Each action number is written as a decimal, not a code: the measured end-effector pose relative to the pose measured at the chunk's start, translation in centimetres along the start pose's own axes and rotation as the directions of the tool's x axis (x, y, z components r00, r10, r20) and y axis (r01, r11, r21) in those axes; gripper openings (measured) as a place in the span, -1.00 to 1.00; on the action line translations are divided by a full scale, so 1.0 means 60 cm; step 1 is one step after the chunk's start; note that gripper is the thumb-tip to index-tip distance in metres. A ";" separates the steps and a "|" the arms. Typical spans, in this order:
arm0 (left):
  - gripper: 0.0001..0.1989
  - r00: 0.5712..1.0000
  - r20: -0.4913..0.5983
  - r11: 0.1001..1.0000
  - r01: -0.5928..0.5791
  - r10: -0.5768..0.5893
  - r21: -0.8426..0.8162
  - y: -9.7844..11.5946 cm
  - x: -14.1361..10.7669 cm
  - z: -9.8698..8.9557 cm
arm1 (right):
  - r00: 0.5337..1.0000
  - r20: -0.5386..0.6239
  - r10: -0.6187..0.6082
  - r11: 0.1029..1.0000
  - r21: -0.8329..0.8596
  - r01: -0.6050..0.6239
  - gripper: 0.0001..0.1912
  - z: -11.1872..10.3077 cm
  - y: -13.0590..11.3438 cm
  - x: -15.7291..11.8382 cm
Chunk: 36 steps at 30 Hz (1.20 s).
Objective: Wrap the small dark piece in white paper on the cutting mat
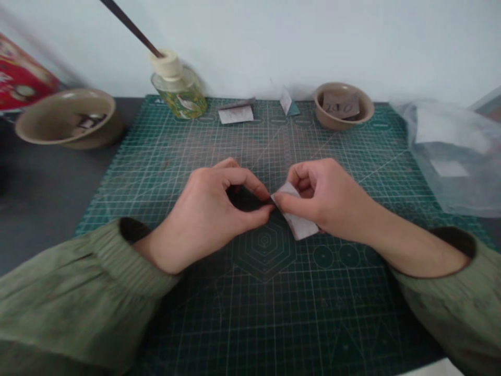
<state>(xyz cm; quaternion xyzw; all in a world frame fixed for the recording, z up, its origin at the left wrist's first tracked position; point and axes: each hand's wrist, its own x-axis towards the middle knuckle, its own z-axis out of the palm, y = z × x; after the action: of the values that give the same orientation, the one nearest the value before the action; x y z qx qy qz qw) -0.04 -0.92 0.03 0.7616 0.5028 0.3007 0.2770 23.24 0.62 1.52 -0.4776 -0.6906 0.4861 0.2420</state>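
Pinching one pale paper slip above one gridded mat

Two hands meet over the middle of one green cutting mat (219, 318), which lies on a dark desk (31, 203). Between them is one thin, four-sided paper slip (300, 223): the right hand (332, 196) nips it between thumb and curled forefinger, while the left hand (213, 203) has thumb and forefinger pressed together at the slip's left corner. Two green cloth sleeves (70, 297) with gathered cuffs come in from the near side.

Along the mat's far edge stand one see-through bottle (183, 102) at the far left corner, with one dark stick (131, 23) rising from its cream cap; one low folded paper (237, 114); one peaked folded paper (286, 102); and one small round bowl (332, 124) holding a marked brown scrap (342, 104). A wide band of printed grid separates this row from the hands.

One larger, glossy bowl (99, 137) with small dark bits sits past the left edge, beside one red packet (27, 73). One crinkled clear bag (465, 190) overlaps the right edge.
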 end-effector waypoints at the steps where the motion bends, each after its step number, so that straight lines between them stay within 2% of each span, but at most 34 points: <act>1: -0.92 1.000 0.001 1.000 0.004 -0.004 -0.004 -0.001 0.000 0.000 | 1.000 -0.009 -0.005 1.000 -0.003 0.005 -0.76 0.000 0.000 0.000; 8: -0.93 0.999 0.026 1.000 -0.018 0.018 -0.011 -0.004 0.001 -0.001 | 0.996 -0.016 0.092 0.989 0.117 -0.089 -0.77 -0.009 0.001 -0.001; 14: -0.83 0.998 0.050 0.999 -0.025 0.027 -0.033 -0.005 0.001 -0.002 | 0.995 -0.021 0.099 0.990 0.105 -0.096 -0.78 -0.015 0.004 -0.003; 19: -0.87 0.995 0.081 0.994 -0.042 0.050 -0.099 -0.006 0.003 -0.003 | 0.993 0.000 0.118 0.987 0.114 -0.117 -0.76 -0.015 0.001 -0.005; 23: -0.89 0.996 0.073 0.995 -0.054 0.059 -0.078 -0.010 0.004 0.000 | 0.995 0.030 0.096 0.986 0.131 -0.099 -0.75 -0.013 -0.002 -0.005; 29: -0.91 0.998 0.055 0.999 -0.007 0.009 -0.051 -0.012 0.001 0.000 | 0.999 0.007 0.032 0.998 0.048 -0.032 -0.76 -0.002 -0.006 -0.003; 36: -0.92 0.999 0.038 0.998 0.019 -0.016 -0.062 -0.008 0.003 0.001 | 1.000 -0.008 0.014 1.000 0.010 -0.014 -0.78 0.000 -0.003 -0.002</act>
<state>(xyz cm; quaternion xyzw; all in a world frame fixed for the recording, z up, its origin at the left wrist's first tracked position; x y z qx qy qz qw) -0.25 -0.62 -0.32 0.7536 0.4945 0.2994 0.3128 23.24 0.48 1.68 -0.4833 -0.6839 0.4891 0.2439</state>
